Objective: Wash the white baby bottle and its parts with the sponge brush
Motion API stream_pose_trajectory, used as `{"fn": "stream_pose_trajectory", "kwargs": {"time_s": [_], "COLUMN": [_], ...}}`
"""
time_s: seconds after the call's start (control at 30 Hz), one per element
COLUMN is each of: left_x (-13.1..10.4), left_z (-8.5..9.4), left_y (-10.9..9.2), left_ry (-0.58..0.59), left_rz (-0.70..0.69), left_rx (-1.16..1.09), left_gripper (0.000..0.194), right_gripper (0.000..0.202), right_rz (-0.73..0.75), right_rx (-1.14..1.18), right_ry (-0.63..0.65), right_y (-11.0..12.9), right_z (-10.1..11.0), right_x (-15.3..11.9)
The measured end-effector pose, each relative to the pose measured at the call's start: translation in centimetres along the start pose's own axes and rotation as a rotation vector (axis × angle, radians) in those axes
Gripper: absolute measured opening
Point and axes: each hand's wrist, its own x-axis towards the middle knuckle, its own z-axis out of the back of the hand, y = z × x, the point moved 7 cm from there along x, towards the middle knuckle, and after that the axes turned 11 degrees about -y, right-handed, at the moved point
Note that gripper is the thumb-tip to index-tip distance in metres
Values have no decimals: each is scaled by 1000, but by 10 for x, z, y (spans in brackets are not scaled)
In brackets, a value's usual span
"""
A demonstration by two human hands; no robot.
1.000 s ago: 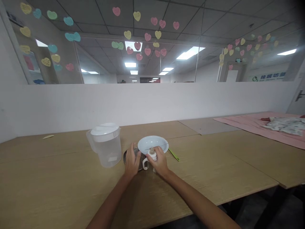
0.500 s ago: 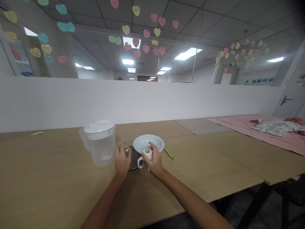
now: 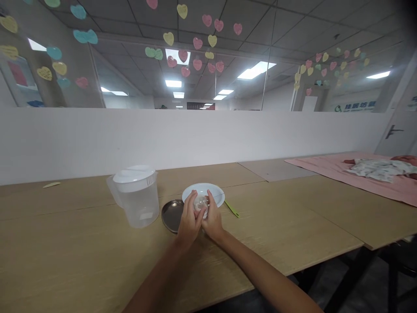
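My left hand (image 3: 189, 221) is closed around a clear dome-shaped cap (image 3: 201, 201), which sits over the top of a white baby bottle (image 3: 205, 214). Gripping that bottle from the other side is my right hand (image 3: 213, 219), its thumb and fingers wrapped round the collar. Most of the bottle is hidden by my hands. Just left of them, a dark metal dish (image 3: 171, 214) lies on the table, partly covered by my left hand. Behind the hands stands a white bowl (image 3: 213, 188) with a thin rod across its rim.
A lidded clear plastic pitcher (image 3: 142, 204) stands at the left. A green-handled utensil (image 3: 232, 209) lies right of the bowl. On the far right, a baby doll in patterned clothes (image 3: 374, 168) rests on a pink cloth (image 3: 329, 171). A white wall (image 3: 195, 139) backs the wooden table (image 3: 276, 230).
My left hand has moved right from above the metal dish, bringing the clear cap onto the bottle's top. More of the dish now shows. My right hand still grips the bottle.
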Motion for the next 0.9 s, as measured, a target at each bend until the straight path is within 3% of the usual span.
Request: {"fn": "stream_pose_trajectory", "kwargs": {"time_s": [0.1,0.27,0.9], "left_x": [-3,-15,-11], "left_z": [-3,-8,-2], "left_y": [-1,10,14], "left_ry": [50,129,76], "left_rz": [6,105,100], "left_rx": [-34,-91,-86], "left_gripper": [41,48,44], "right_gripper": [66,49,39], "right_rz": [63,179,98], "right_rx": [-6,-19,-26], "right_ry": [8,48,-23], "right_y": [5,19,15], "right_z": [0,2,0], "right_x": [0,3,-1]}}
